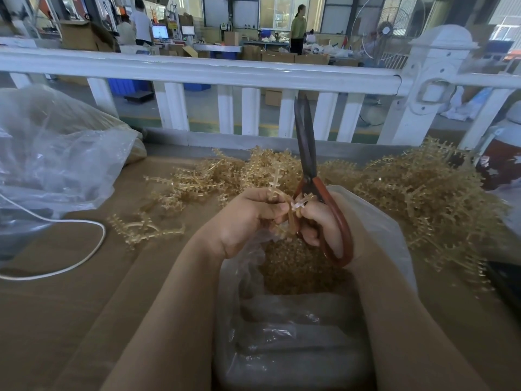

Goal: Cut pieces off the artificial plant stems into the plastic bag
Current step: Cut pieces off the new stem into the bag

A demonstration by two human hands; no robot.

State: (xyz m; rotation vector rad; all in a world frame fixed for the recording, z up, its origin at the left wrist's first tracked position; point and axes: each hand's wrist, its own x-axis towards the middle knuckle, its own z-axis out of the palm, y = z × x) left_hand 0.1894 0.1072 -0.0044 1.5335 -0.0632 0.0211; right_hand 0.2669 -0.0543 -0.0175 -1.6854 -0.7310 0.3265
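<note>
At your far left a crumpled clear bag [53, 153] lies on the brown table [70, 306], with a white cord [84, 224] curling out beside it. A few loose tan stems [146, 227] lie just right of the cord, apart from the rest.

Your left hand [245, 218] is curled around one plastic stem [277, 187], which rises upright from your fist, its small cross-shaped side pieces showing above your fingers. The stem sits directly over the open plastic bag [394, 235] in front of you, where a heap of cut pieces [298, 269] already lies.

Your right hand [321, 221] grips the red handles of the scissors [307, 153], fingers through the loop; the dark blades point up and stand nearly closed. Both hands meet at a small pale piece pinched between them.

Behind your hands and off to your right, a big pile of stems [408, 193] spreads across the table, below a white railing [197, 71].
</note>
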